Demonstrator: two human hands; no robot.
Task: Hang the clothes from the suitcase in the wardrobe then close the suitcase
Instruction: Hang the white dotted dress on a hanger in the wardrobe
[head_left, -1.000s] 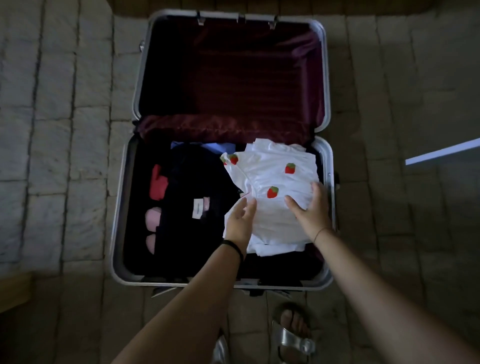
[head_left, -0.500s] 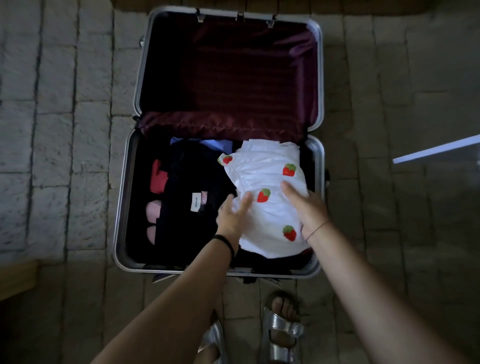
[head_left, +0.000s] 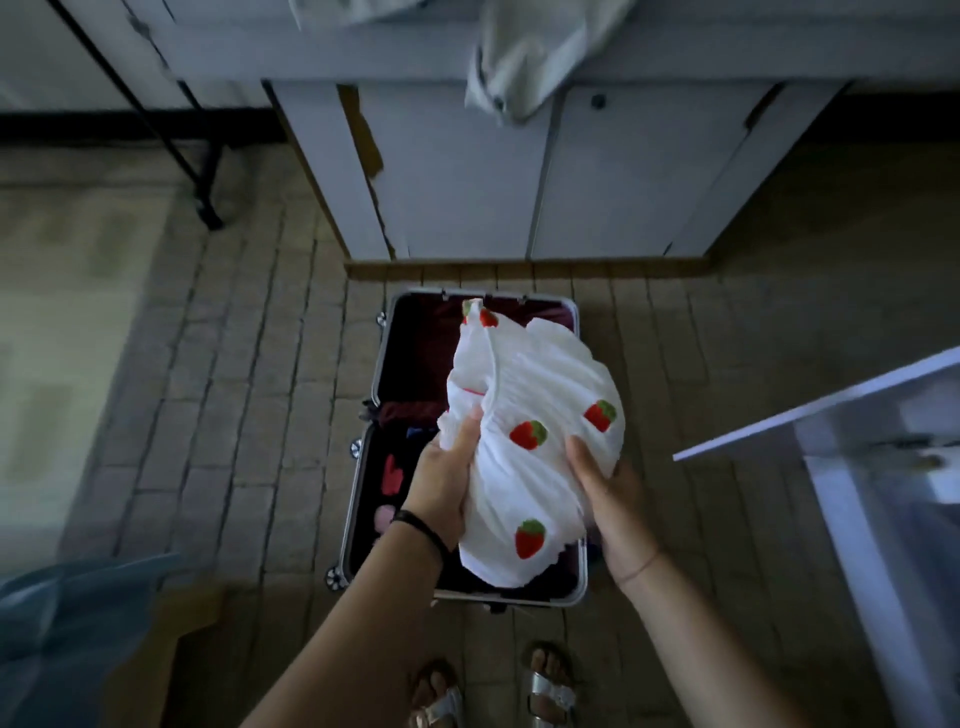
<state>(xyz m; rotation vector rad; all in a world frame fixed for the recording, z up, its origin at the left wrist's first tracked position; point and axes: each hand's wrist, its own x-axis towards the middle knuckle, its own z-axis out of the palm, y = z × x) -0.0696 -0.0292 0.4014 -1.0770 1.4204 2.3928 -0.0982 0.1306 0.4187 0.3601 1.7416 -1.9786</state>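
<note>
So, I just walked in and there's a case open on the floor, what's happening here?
A person stands over the open suitcase and holds a white strawberry-print garment up above it with both hands: the left hand grips its left edge, the right hand holds its right side. A red item lies in the case. The garment is not yet hung.

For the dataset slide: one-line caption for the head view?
Left hand and right hand hold a white strawberry-print garment over the open suitcase on a tiled floor.

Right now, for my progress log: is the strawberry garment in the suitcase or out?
Out: the left hand and right hand grip the strawberry garment, bunched, held above the open suitcase.
</note>
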